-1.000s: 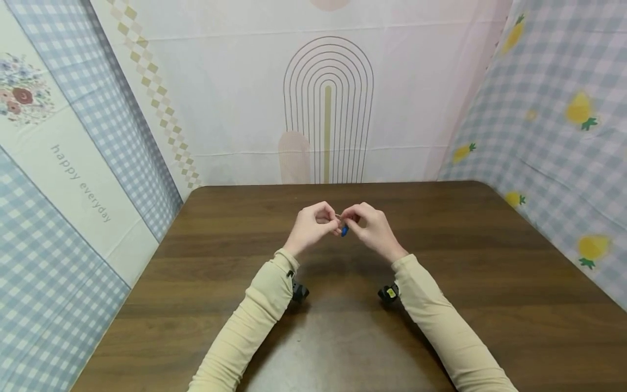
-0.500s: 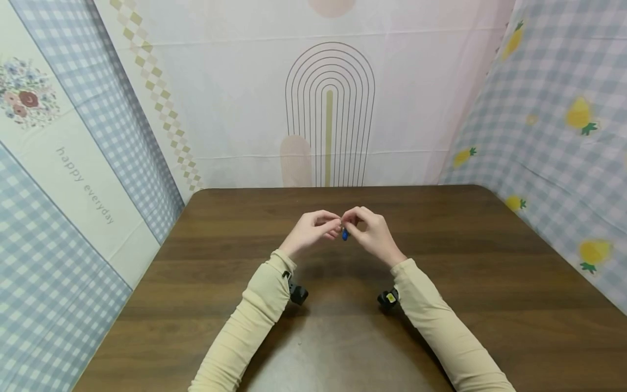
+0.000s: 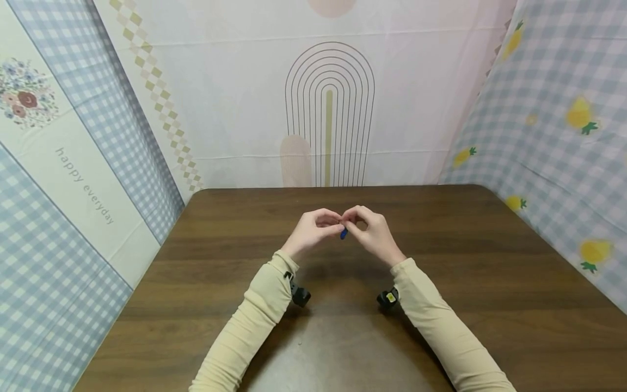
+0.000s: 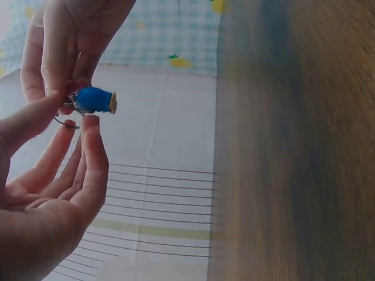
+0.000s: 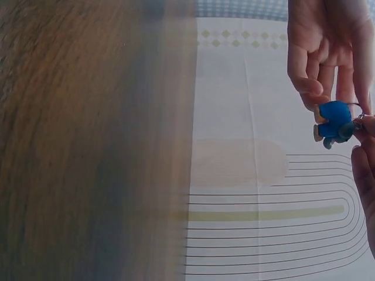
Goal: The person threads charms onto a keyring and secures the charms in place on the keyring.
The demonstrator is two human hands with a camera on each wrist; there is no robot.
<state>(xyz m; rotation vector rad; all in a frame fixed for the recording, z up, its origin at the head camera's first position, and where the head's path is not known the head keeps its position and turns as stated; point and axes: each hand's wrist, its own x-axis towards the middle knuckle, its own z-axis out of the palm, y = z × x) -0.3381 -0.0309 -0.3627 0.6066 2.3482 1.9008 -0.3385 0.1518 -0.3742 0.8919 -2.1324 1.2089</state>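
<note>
A small keychain with a blue figure (image 4: 94, 100) and a metal ring (image 4: 68, 123) is held up between the two hands. The figure has pale feet (image 5: 317, 132), seen in the right wrist view. My right hand (image 3: 367, 224) pinches the short chain by the figure, between thumb and fingertips. My left hand (image 3: 315, 230) has its thumb and fingers about the ring, its thumb meeting the right fingertips. The blue figure hangs below the fingertips in the head view. Part of the ring and chain is hidden behind the fingers.
Both hands are above a brown wooden table (image 3: 235, 218). A white patterned cloth (image 3: 235, 98) hangs behind it, with checked cloths on the left and right. Dark cameras (image 3: 300, 295) are strapped to the wrists.
The left fingers drew slightly away from the right hand half a second ago, leaving the keychain with the right. Now the left thumb and fingers are back at the ring.
</note>
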